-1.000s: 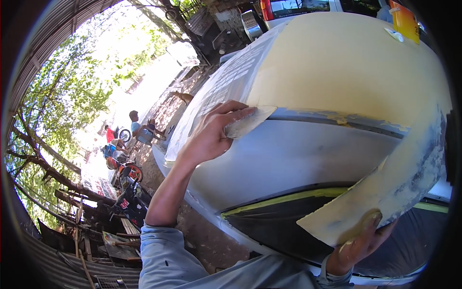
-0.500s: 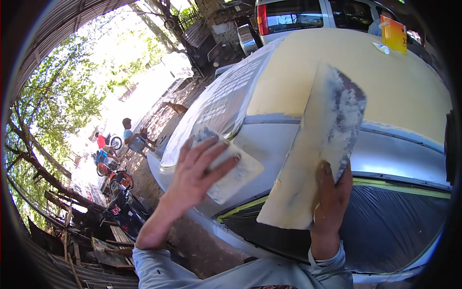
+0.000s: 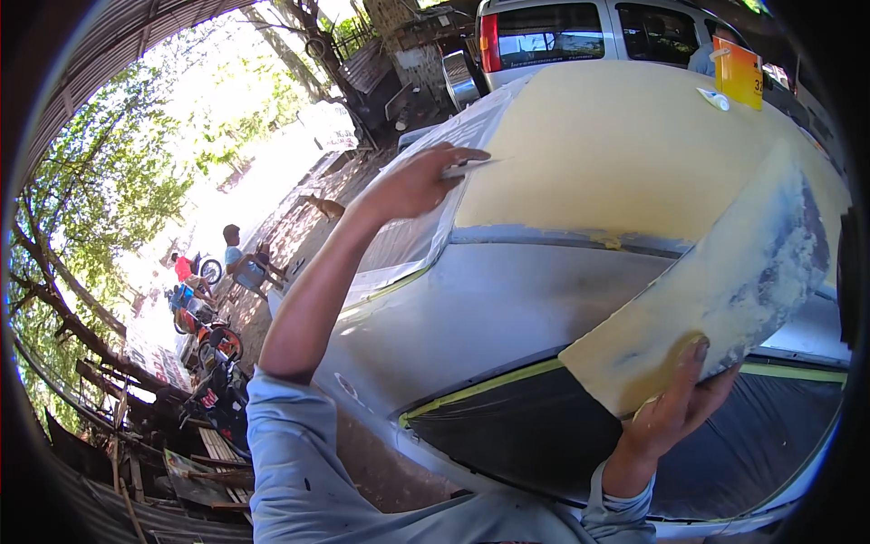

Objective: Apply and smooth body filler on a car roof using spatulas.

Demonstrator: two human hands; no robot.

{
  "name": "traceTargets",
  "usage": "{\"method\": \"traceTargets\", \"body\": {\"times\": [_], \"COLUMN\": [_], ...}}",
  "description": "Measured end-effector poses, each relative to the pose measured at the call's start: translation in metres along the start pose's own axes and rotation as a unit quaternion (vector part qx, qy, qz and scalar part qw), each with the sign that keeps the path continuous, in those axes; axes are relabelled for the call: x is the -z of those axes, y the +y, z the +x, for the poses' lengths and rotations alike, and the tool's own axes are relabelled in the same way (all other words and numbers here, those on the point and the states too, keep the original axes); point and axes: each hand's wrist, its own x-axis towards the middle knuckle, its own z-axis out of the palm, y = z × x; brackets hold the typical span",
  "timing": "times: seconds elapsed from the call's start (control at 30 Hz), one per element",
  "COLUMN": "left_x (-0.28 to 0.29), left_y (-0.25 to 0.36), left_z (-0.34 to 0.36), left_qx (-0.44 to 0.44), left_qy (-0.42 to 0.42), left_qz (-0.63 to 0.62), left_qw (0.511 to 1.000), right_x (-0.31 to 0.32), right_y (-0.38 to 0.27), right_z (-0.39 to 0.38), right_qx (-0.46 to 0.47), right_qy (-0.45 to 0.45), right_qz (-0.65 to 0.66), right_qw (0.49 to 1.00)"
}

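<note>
My left hand [image 3: 421,184] reaches far forward over the edge of the pale yellow car roof [image 3: 580,136]. Its fingers are closed on a thin, pale, flat putty spreader [image 3: 467,168], seen nearly edge-on against the roof by the masked windshield [image 3: 399,238]. In my right hand [image 3: 675,408] is a long flat putty board [image 3: 725,272], thumb on top and fingers under it. Cream putty covers its near part, with whitish and dark smears toward the far end. The board is held tilted above the side of the car.
Dark plastic edged with green tape masks the side window [image 3: 544,431]. A yellow-orange container [image 3: 739,74] stands on the roof beside a small white tube [image 3: 713,97]. Behind is a silver van [image 3: 553,41]. At left are motorcycles [image 3: 213,331], a seated person [image 3: 240,258] and a dog [image 3: 323,207].
My left hand has swung forward from beside the board to the roof's edge with the spreader. My right hand has moved the board rightward and tilted it further.
</note>
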Motion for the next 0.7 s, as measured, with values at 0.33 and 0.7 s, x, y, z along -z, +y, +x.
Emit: {"method": "traceTargets", "body": {"times": [0.33,0.7], "left_x": [-0.014,-0.001], "left_y": [-0.009,0.017], "left_z": [0.023,-0.055], "left_qx": [0.000,-0.058], "left_qy": [-0.124,-0.008], "left_qz": [-0.011,0.020], "left_qw": [0.992,0.998], "right_x": [0.021,0.034], "right_y": [0.014,0.023], "right_z": [-0.005,-0.006], "right_qx": [0.000,0.071], "right_qy": [-0.033,-0.042], "right_qz": [-0.079,-0.133], "right_qw": [0.996,0.988]}}
